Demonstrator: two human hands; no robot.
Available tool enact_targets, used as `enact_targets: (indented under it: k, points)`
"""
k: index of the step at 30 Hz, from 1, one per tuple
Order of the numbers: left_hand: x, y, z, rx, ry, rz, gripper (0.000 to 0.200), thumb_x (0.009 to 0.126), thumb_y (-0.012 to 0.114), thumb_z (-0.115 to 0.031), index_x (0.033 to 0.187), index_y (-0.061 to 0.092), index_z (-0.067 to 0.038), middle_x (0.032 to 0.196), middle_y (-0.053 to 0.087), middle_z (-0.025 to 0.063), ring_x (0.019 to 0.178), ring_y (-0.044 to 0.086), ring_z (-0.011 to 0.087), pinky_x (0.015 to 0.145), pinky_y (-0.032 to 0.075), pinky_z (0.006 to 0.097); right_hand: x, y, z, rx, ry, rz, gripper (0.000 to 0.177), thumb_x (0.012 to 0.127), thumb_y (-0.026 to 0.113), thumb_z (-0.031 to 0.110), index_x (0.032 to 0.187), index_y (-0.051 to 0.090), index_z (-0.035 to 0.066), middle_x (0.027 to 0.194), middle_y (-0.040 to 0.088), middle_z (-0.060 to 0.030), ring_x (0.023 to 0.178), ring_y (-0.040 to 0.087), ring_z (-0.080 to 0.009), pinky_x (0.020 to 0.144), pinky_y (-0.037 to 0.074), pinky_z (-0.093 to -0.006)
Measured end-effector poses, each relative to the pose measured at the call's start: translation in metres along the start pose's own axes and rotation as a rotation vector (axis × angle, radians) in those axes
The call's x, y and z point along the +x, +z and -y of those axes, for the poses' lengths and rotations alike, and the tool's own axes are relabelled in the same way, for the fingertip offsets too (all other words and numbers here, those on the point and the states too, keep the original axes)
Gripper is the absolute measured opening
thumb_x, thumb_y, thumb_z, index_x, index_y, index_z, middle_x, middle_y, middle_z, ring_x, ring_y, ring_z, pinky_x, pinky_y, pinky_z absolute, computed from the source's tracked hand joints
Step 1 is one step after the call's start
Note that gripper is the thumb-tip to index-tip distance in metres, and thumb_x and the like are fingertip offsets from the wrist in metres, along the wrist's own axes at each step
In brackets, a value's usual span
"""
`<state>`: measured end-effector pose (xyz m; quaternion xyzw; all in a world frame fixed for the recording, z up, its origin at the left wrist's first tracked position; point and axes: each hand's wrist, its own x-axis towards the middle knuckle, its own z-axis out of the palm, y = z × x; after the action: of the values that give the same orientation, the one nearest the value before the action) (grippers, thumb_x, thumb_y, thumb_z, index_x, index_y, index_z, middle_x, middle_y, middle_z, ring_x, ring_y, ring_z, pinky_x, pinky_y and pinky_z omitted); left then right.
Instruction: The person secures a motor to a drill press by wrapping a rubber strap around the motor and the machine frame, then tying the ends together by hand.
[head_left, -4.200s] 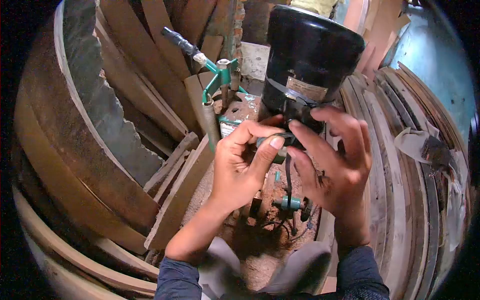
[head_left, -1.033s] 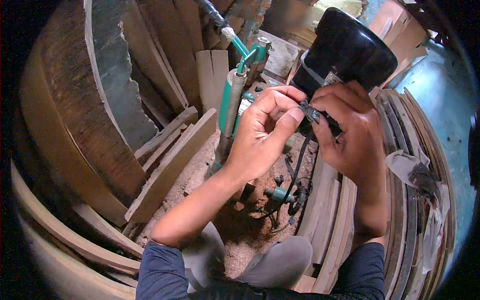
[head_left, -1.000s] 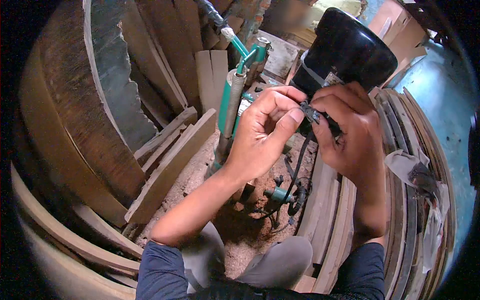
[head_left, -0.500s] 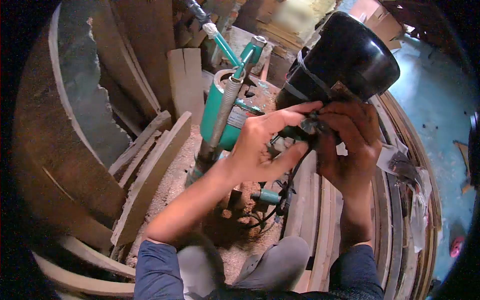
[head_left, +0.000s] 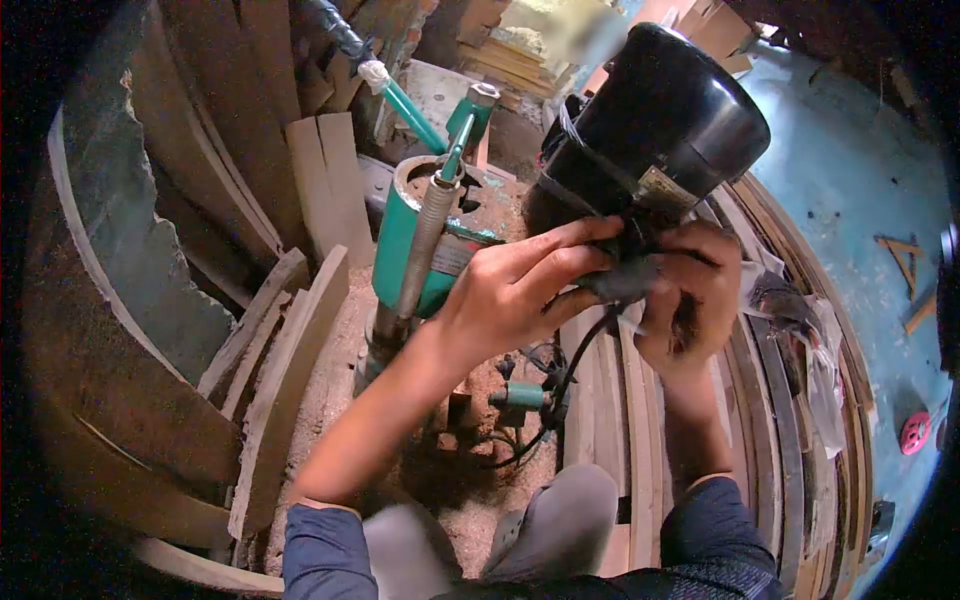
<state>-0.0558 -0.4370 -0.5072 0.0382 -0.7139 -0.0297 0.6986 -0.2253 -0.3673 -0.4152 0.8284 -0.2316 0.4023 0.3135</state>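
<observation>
A black motor housing (head_left: 660,120) with a label stands on a rusty green machine (head_left: 405,240). My left hand (head_left: 510,295) reaches across and presses its fingers on a dark terminal block (head_left: 620,280) at the motor's lower side. My right hand (head_left: 690,300) grips the same block from the right, fingers curled around it. A black cable (head_left: 560,375) hangs from the block down to a small green fitting (head_left: 520,395) on the sawdust floor. What lies between my fingertips is hidden.
Curved wooden planks (head_left: 290,360) lean at the left, and stacked bent strips (head_left: 780,400) run along the right. A ribbed hose (head_left: 420,250) and green pipe (head_left: 415,105) rise from the machine. Sawdust covers the floor (head_left: 480,500); my knees (head_left: 560,520) are at the bottom.
The view has shifted, so the motor sits further left and the blue floor shows more. My left fingers have stretched flatter over the block, and my right hand has dropped slightly beneath it.
</observation>
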Motion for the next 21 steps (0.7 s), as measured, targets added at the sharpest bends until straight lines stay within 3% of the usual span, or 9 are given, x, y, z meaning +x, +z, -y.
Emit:
enact_targets:
  k: [1, 3, 5, 11, 14, 17, 18, 19, 21]
  points:
    - [0.0, 0.001, 0.0, -0.002, 0.004, -0.003, 0.045, 0.072, 0.085, -0.012, 0.106, 0.058, -0.005, 0.129, 0.064, 0.0197, 0.104, 0.07, 0.0354, 0.08, 0.06, 0.0392, -0.007, 0.005, -0.002, -0.004, -0.003, 0.0, 0.006, 0.092, 0.06, 0.008, 0.094, 0.061, 0.002, 0.1, 0.061, -0.0164, 0.094, 0.059, -0.0287, 0.085, 0.047, -0.0389]
    - [0.0, 0.005, 0.0, -0.001, 0.014, -0.055, 0.044, 0.071, 0.086, -0.01, 0.106, 0.059, -0.005, 0.126, 0.066, 0.0192, 0.104, 0.07, 0.0341, 0.08, 0.06, 0.0385, -0.018, 0.015, -0.004, 0.132, 0.104, -0.243, 0.013, 0.096, 0.057, 0.013, 0.091, 0.058, 0.002, 0.101, 0.053, -0.0149, 0.098, 0.056, -0.0263, 0.087, 0.045, -0.0388]
    - [-0.001, 0.007, 0.0, 0.004, 0.011, -0.071, 0.043, 0.07, 0.086, -0.009, 0.104, 0.06, -0.005, 0.123, 0.067, 0.0189, 0.103, 0.071, 0.0332, 0.079, 0.061, 0.0381, -0.02, 0.016, -0.001, 0.183, 0.11, -0.28, 0.017, 0.096, 0.058, 0.015, 0.086, 0.054, 0.001, 0.1, 0.049, -0.0127, 0.1, 0.054, -0.0246, 0.086, 0.045, -0.0383]
    - [0.002, 0.005, -0.001, 0.048, 0.037, -0.089, 0.035, 0.07, 0.085, -0.008, 0.1, 0.067, -0.004, 0.114, 0.071, 0.0138, 0.098, 0.071, 0.0281, 0.079, 0.06, 0.036, -0.04, 0.035, -0.008, -0.007, 0.068, -0.398, 0.021, 0.099, 0.056, 0.021, 0.094, 0.048, 0.003, 0.097, 0.049, -0.0105, 0.089, 0.052, -0.0223, 0.08, 0.043, -0.0349]
    - [0.003, 0.005, -0.004, 0.095, 0.061, -0.09, 0.032, 0.071, 0.083, -0.006, 0.099, 0.069, -0.004, 0.109, 0.072, 0.0109, 0.095, 0.071, 0.0257, 0.079, 0.059, 0.0348, -0.041, 0.063, 0.005, -0.08, 0.224, -0.696, 0.027, 0.101, 0.052, 0.028, 0.096, 0.047, 0.003, 0.098, 0.051, -0.0113, 0.086, 0.052, -0.0211, 0.079, 0.044, -0.0348]
    - [0.004, 0.005, -0.01, 0.131, 0.078, -0.1, 0.029, 0.068, 0.084, -0.004, 0.093, 0.07, -0.001, 0.104, 0.072, 0.0121, 0.092, 0.071, 0.0256, 0.078, 0.06, 0.0351, -0.037, 0.071, 0.006, -0.103, 0.282, -0.768, 0.026, 0.101, 0.053, 0.028, 0.098, 0.047, 0.003, 0.099, 0.053, -0.0126, 0.086, 0.053, -0.0216, 0.078, 0.044, -0.0351]
    - [0.004, 0.005, -0.009, 0.141, 0.101, -0.118, 0.028, 0.068, 0.084, -0.003, 0.092, 0.07, 0.0, 0.103, 0.072, 0.0125, 0.091, 0.071, 0.026, 0.078, 0.06, 0.035, -0.038, 0.058, 0.015, -0.193, 0.363, -0.556, 0.022, 0.1, 0.054, 0.025, 0.096, 0.05, 0.003, 0.097, 0.055, -0.0136, 0.085, 0.055, -0.0232, 0.077, 0.045, -0.0359]
    - [0.003, 0.005, -0.009, 0.152, 0.122, -0.135, 0.026, 0.068, 0.083, -0.001, 0.091, 0.07, 0.0, 0.103, 0.072, 0.0129, 0.091, 0.072, 0.0264, 0.079, 0.06, 0.0349, -0.036, 0.058, 0.014, -0.195, 0.371, -0.566, 0.022, 0.1, 0.054, 0.025, 0.096, 0.05, 0.003, 0.097, 0.055, -0.0136, 0.085, 0.055, -0.0232, 0.077, 0.045, -0.0359]
    - [0.005, 0.004, -0.009, 0.164, 0.137, -0.12, 0.024, 0.068, 0.082, 0.001, 0.088, 0.07, 0.001, 0.101, 0.071, 0.0127, 0.092, 0.072, 0.0267, 0.079, 0.061, 0.0342, -0.029, 0.06, 0.006, -0.04, 0.133, -0.682, 0.021, 0.097, 0.058, 0.022, 0.091, 0.053, 0.003, 0.092, 0.056, -0.0133, 0.082, 0.056, -0.0246, 0.073, 0.046, -0.0364]
